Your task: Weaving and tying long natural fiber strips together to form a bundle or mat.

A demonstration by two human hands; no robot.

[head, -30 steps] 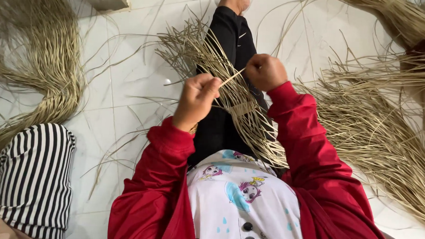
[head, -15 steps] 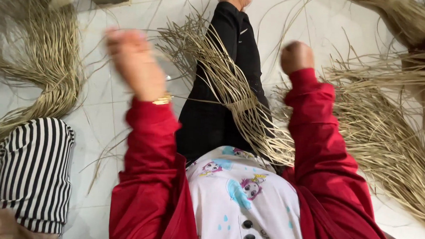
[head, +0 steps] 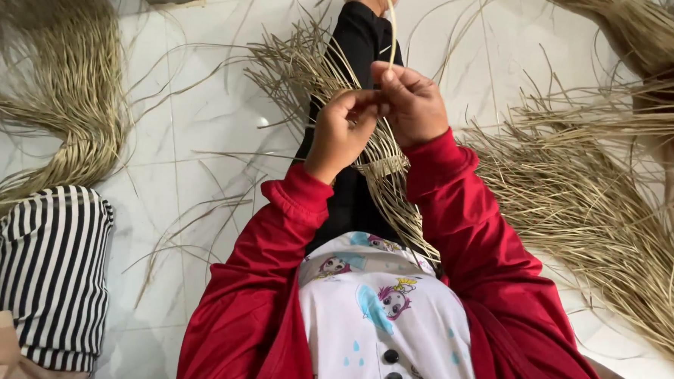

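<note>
White marble floor point(head: 203, 123) with dry straw bundles all around.
Both hands meet above the black-trousered leg point(head: 358, 46): the left hand point(head: 339, 133) and right hand point(head: 412, 106) each have a closed grip, pinching one thin straw strand point(head: 391, 17) that rises from the small woven piece point(head: 383, 167) lying on the leg. A striped cloth point(head: 49, 275) lies at left.

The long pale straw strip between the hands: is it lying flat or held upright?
Upright. The long pale straw strip rises from where the left hand and right hand pinch it together, above the part-woven straw piece on the lap.
</note>
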